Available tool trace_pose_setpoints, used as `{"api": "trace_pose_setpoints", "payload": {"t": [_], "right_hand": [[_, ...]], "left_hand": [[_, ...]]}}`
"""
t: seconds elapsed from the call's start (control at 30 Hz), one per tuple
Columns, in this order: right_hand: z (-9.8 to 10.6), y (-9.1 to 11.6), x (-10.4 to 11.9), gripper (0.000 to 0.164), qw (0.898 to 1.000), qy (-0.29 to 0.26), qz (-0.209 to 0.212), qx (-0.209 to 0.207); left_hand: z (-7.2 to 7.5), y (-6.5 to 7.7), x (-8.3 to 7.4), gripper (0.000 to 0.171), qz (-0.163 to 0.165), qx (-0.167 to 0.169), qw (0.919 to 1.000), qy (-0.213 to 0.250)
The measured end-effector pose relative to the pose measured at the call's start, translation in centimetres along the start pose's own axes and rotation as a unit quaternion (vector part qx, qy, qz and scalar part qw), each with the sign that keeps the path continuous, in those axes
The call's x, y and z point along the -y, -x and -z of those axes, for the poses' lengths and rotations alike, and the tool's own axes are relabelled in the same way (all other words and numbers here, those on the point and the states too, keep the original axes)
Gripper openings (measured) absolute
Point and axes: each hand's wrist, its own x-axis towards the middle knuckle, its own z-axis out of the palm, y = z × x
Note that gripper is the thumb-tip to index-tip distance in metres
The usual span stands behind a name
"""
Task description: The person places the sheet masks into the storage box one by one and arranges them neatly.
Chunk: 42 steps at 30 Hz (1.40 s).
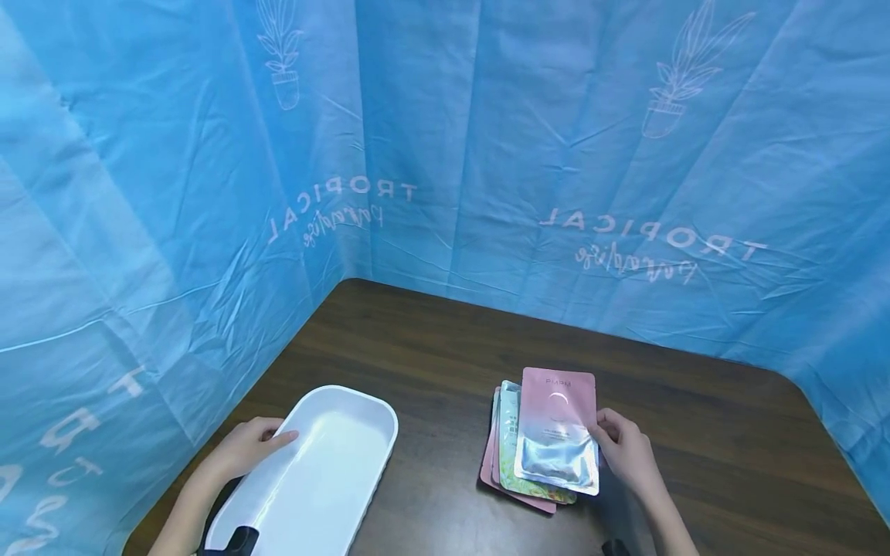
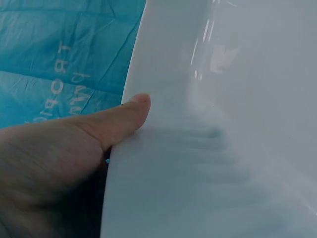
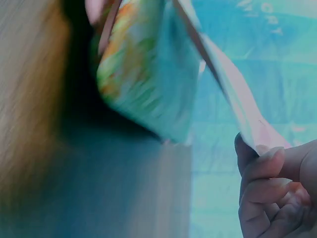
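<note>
A white plastic tray [image 1: 327, 471] stands at the left of the dark wooden table. Its left rim is gripped by my left hand [image 1: 243, 446], the thumb lying over the inner wall; in the left wrist view the thumb [image 2: 133, 111] shows on the rim, the other fingers hidden below. My right hand [image 1: 626, 448] pinches the right edge of a pink and silver sheet mask packet [image 1: 556, 425]. In the right wrist view that packet [image 3: 233, 89] is lifted away from a green, flower-patterned packet [image 3: 143, 69]. Pink packets [image 1: 489, 463] lie beneath the green one.
Blue curtains [image 1: 452, 154] with white print hang along the left and back edges of the wooden table [image 1: 431, 340]. Bare tabletop lies between tray and packets. Dark bands show at both wrists.
</note>
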Motion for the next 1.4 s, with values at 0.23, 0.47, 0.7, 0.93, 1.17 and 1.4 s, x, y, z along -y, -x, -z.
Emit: {"api": "trace_pose_setpoints", "payload": {"t": [0.23,0.47,0.7,0.93,1.17,1.4], "right_hand": [[0.0,0.7,2.8,0.006,1.0,-0.016,0.019,-0.008],[-2.1,1.5,6.2,0.003,0.992,-0.112,0.051,0.011],[-8.4,3.2,11.4,0.008,0.943,-0.291,0.034,0.158],[-14.0,4.4,14.7,0.007,0.909,-0.333,0.038,0.249],[-17.0,5.5,15.5,0.023,0.906,-0.317,0.065,0.274],[-18.6,6.7,15.7,0.052,0.906,-0.307,0.075,0.28]], "left_hand": [[0.7,0.1,-0.9,0.043,-0.025,0.14,0.9858,0.09],[0.1,-0.1,-1.5,0.039,-0.044,0.161,0.9792,0.115],[-0.3,-0.3,-1.5,0.038,-0.047,0.157,0.9787,0.123],[-0.3,-0.5,-1.1,0.036,-0.068,0.166,0.975,0.131],[-0.1,-0.1,-0.9,0.054,-0.091,0.151,0.9705,0.165],[-0.1,0.1,-0.8,0.054,-0.115,0.152,0.9665,0.172]]}}
